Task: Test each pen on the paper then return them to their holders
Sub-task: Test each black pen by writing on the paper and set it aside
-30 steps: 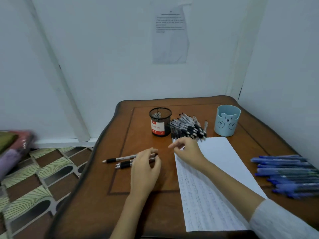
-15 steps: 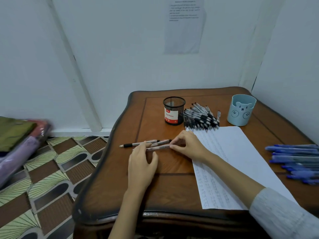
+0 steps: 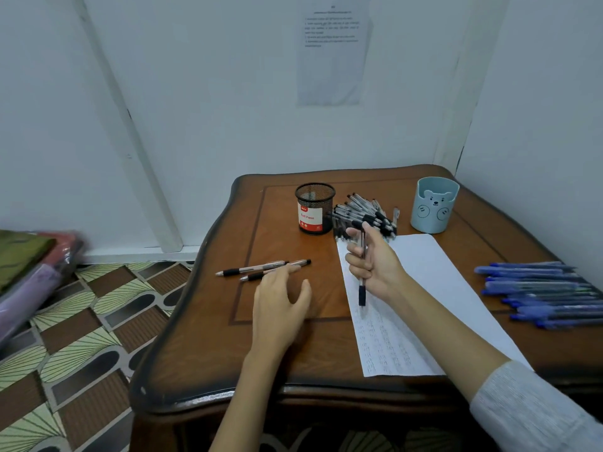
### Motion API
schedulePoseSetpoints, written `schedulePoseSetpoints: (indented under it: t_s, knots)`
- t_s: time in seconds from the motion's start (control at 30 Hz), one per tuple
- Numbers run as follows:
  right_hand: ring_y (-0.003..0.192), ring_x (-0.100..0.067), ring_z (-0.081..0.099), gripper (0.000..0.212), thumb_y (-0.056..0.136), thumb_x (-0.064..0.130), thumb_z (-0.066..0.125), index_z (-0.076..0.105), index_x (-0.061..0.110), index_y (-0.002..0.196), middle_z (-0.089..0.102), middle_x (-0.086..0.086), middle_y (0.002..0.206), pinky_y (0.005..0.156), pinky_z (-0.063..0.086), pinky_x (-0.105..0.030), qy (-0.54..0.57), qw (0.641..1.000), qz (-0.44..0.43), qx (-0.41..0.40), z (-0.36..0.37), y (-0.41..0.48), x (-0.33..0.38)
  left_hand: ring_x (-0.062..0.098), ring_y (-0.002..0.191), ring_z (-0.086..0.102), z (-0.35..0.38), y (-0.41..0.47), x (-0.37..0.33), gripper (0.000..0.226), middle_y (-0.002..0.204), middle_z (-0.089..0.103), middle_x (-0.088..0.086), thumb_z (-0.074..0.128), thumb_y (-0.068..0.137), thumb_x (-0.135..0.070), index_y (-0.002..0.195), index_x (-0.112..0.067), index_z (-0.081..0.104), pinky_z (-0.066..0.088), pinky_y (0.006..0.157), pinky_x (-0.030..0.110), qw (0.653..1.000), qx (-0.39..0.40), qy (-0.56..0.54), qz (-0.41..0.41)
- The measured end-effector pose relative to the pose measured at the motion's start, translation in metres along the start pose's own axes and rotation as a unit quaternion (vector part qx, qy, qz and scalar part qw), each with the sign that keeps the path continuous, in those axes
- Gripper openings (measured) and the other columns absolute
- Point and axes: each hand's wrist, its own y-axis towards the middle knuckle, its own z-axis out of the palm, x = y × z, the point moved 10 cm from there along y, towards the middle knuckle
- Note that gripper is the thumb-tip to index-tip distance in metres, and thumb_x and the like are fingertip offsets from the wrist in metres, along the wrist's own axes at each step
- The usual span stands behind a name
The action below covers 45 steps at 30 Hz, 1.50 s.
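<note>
My right hand (image 3: pixel 375 265) holds a black pen (image 3: pixel 361 290) upright, tip down, over the left edge of the white paper (image 3: pixel 434 288), which carries scribbles along its left side. My left hand (image 3: pixel 280 305) lies flat on the wooden table (image 3: pixel 202 337), fingers spread, its fingertips touching one of two black pens (image 3: pixel 261 269) lying side by side. A black mesh holder (image 3: pixel 315 208) stands at the back, with a pile of black pens (image 3: pixel 365 215) to its right. A light-blue bear holder (image 3: pixel 434 205) stands further right. Several blue pens (image 3: pixel 541 291) lie at the right edge.
The table stands in a corner between white walls, with a printed sheet (image 3: pixel 332 47) taped above it. To the left lie a patterned floor (image 3: pixel 81 337) and folded cloth bundles (image 3: pixel 26 269). The table's near-left edge curves down.
My right hand picked one black pen from the group by my left hand and lifted it over the paper's left edge. Two pens stay under my left fingertips. The camera view shifted.
</note>
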Motion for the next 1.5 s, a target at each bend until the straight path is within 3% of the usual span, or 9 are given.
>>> schedulePoseSetpoints:
  t_s: [0.3,0.5,0.57,0.67,0.8,0.93,1.2,1.3,1.5]
  knots:
    - [0.029,-0.004,0.020,0.029,0.097,0.027,0.039,0.063,0.011,0.093,0.037,0.004,0.047,0.032,0.011,-0.016,0.059,0.998,-0.016,-0.009,-0.039,-0.040,0.044,0.003,0.115,0.046,0.056,-0.015,-0.049,0.032,0.119,0.058,-0.014,0.057,0.091,-0.037,0.120,-0.023,0.058,0.037,0.100,0.027,0.993,0.103,-0.015,0.053]
    - [0.049,-0.006,0.056,0.034,0.097,0.011,0.040,0.060,-0.005,0.118,0.068,-0.018,0.100,0.037,0.035,-0.011,-0.037,0.997,-0.027,-0.061,-0.084,-0.070,0.069,0.007,0.124,0.044,0.096,-0.028,-0.076,0.044,0.131,0.054,-0.009,0.056,0.091,-0.046,0.128,-0.022,0.054,0.029,0.100,0.024,0.976,0.197,0.008,0.097]
    - [0.057,-0.017,0.057,0.048,0.099,0.027,0.032,0.062,-0.006,0.117,0.066,-0.019,0.084,0.042,0.043,-0.019,-0.009,0.998,0.014,-0.056,-0.097,-0.078,0.060,0.012,0.128,0.041,0.107,-0.033,-0.079,0.049,0.137,0.051,-0.005,0.055,0.091,-0.049,0.131,-0.021,0.053,0.028,0.101,0.026,0.968,0.224,0.037,0.109]
    - [0.043,-0.010,0.043,0.063,0.101,0.045,0.033,0.066,-0.008,0.107,0.054,-0.008,0.055,0.034,0.033,-0.017,-0.067,0.993,0.027,-0.089,-0.115,-0.089,0.053,0.014,0.142,0.023,0.118,-0.040,-0.074,0.061,0.153,0.032,-0.002,0.048,0.090,-0.058,0.140,-0.024,0.044,0.019,0.114,0.034,0.953,0.266,0.085,0.115]
    - [0.040,-0.004,0.042,0.025,0.082,0.029,0.070,0.064,0.005,0.082,0.051,-0.003,0.059,0.036,0.035,-0.013,-0.171,0.976,-0.044,-0.129,-0.125,-0.105,0.057,0.011,0.146,0.010,0.124,-0.045,-0.070,0.076,0.158,0.018,-0.004,0.042,0.085,-0.071,0.146,-0.027,0.034,0.010,0.119,0.038,0.942,0.297,0.109,0.110]
    - [0.031,-0.010,0.036,0.040,0.090,0.040,0.062,0.051,0.009,0.068,0.049,-0.004,0.046,0.031,0.024,-0.017,-0.291,0.934,-0.120,-0.166,-0.131,-0.125,0.064,0.010,0.146,0.009,0.124,-0.046,-0.069,0.081,0.159,0.017,-0.005,0.041,0.081,-0.075,0.147,-0.028,0.033,0.009,0.119,0.037,0.943,0.296,0.110,0.108]
    - [0.031,-0.015,0.047,0.049,0.077,0.027,0.080,0.040,0.007,0.056,0.050,-0.012,0.042,0.034,0.034,-0.020,-0.456,0.861,-0.174,-0.144,-0.123,-0.148,0.064,0.011,0.146,0.012,0.124,-0.046,-0.068,0.084,0.158,0.019,-0.005,0.040,0.077,-0.078,0.146,-0.029,0.035,0.011,0.118,0.038,0.944,0.291,0.114,0.101]
    - [0.035,-0.010,0.052,0.042,0.083,0.001,0.069,0.039,0.005,0.054,0.038,-0.009,0.046,0.037,0.039,-0.021,-0.493,0.834,-0.207,-0.133,-0.122,-0.149,0.065,0.010,0.146,0.012,0.124,-0.046,-0.067,0.088,0.158,0.020,-0.006,0.038,0.074,-0.080,0.145,-0.029,0.036,0.011,0.119,0.039,0.944,0.295,0.109,0.095]
    - [0.038,-0.011,0.048,0.041,0.081,-0.011,0.058,0.037,0.007,0.051,0.033,-0.001,0.045,0.039,0.046,-0.022,-0.483,0.841,-0.208,-0.124,-0.126,-0.146,0.061,0.011,0.145,0.014,0.123,-0.046,-0.068,0.088,0.157,0.022,-0.006,0.040,0.072,-0.081,0.144,-0.030,0.038,0.013,0.118,0.040,0.947,0.292,0.098,0.092]
